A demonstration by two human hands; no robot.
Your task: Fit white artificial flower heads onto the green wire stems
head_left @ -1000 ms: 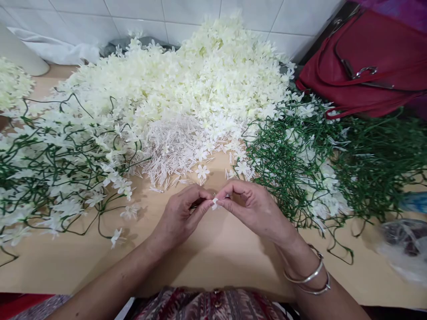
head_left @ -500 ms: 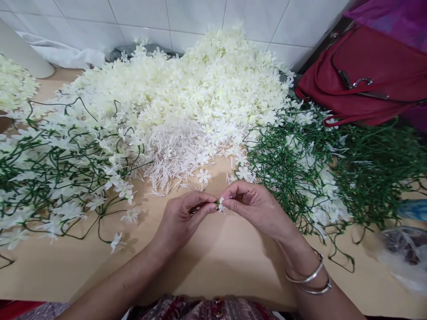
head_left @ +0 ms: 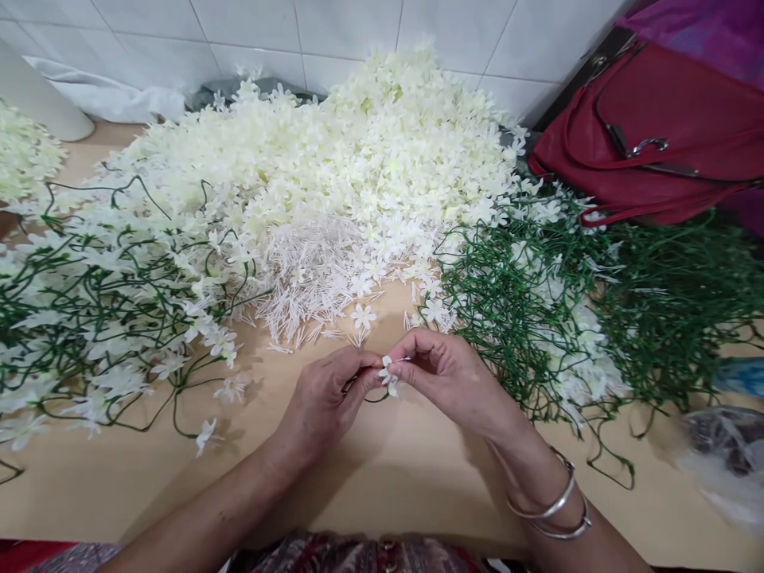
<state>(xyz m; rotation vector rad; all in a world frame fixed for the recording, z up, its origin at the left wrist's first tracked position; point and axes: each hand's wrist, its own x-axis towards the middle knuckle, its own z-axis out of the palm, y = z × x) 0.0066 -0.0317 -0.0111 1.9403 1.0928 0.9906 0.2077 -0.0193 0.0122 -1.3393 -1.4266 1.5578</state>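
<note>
My left hand (head_left: 325,398) and my right hand (head_left: 454,374) meet over the tan table (head_left: 387,461), both pinched closed around a small white artificial flower (head_left: 387,374). A thin green stem shows under the left fingers. Just beyond the fingers lies a heap of white plastic stamens (head_left: 316,274). Behind that rises a big pile of loose cream flowers (head_left: 334,151). Two silver bangles (head_left: 555,509) sit on my right wrist.
Green stems with flowers attached (head_left: 113,302) spread at the left. Mostly bare green stems (head_left: 597,302) lie at the right. A red handbag (head_left: 656,135) rests at the back right against the tiled wall. A clear plastic bag (head_left: 722,454) is at the right edge.
The hands have stayed together at the same spot. The small flower now shows more openly between the fingertips, with its petals spread below the thumbs.
</note>
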